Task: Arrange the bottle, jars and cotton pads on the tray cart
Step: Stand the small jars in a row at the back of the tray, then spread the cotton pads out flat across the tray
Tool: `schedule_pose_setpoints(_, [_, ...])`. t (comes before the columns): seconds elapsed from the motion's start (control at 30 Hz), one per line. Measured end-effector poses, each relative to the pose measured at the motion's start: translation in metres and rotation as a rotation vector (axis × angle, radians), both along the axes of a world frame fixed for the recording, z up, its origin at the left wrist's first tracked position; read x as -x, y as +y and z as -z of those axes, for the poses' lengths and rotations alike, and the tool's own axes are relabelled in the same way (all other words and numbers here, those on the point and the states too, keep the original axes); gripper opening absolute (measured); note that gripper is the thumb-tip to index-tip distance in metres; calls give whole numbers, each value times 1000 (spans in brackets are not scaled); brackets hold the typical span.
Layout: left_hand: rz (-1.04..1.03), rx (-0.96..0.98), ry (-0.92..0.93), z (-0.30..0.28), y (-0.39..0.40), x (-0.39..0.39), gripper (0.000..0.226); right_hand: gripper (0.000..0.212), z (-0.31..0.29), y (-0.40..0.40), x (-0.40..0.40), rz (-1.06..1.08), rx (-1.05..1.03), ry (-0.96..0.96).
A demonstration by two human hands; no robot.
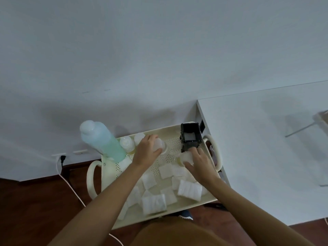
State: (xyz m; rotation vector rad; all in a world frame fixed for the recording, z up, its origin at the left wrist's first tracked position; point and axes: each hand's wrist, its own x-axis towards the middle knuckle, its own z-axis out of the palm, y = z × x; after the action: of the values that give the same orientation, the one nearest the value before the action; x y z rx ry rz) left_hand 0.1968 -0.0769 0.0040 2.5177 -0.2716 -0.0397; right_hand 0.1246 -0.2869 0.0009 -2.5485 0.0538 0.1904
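Left hand (148, 152): your fingers wrap a clear jar (159, 146) near the middle of the tray cart (200, 201).
Right hand (199, 162): your fingers close on another jar (184, 158) beside the black holder (190, 137).
Bottle (103, 142): upright at the far left corner.
Cotton pads (166, 189): scattered along the near edge.

Dim, bluish light is filling the room; soft shadows are pooling on the wall (124, 107), and everything is looking slightly blurred.
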Motion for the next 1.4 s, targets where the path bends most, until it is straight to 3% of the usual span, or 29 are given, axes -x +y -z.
schedule_pose_setpoints(0.23, [81,-170,-49,4,13,-23,53,36,-17,60,-40,-95,118,12])
schedule_pose_setpoints(0.47, [110,-195,-68,9,18,-33,48,28,-8,76,-83,-112,207,18])
schedule_pose_setpoints(0.8, [134,-355,-109,27,14,-17,54,81,10,66,-75,-191,213,-51])
schedule_pose_setpoints(0.87, [128,-361,-107,27,14,-9,58,78,5,65,-66,-213,193,-64])
schedule_pose_setpoints(0.97, [130,-283,-118,22,18,14,57,54,2,52,-40,-304,150,-79])
schedule_pose_setpoints(1.03, [135,-143,-38,24,26,36,45,40,5,35,-18,-339,128,3])
schedule_pose_setpoints(1.1, [115,-23,178,29,40,64,36,42,10,18,6,-359,158,154])
schedule_pose_setpoints(1.27, [86,-86,556,51,67,115,48,59,21,6,38,-475,284,340])
schedule_pose_setpoints(1.4, [96,-105,623,58,75,135,48,55,27,11,42,-473,313,324])
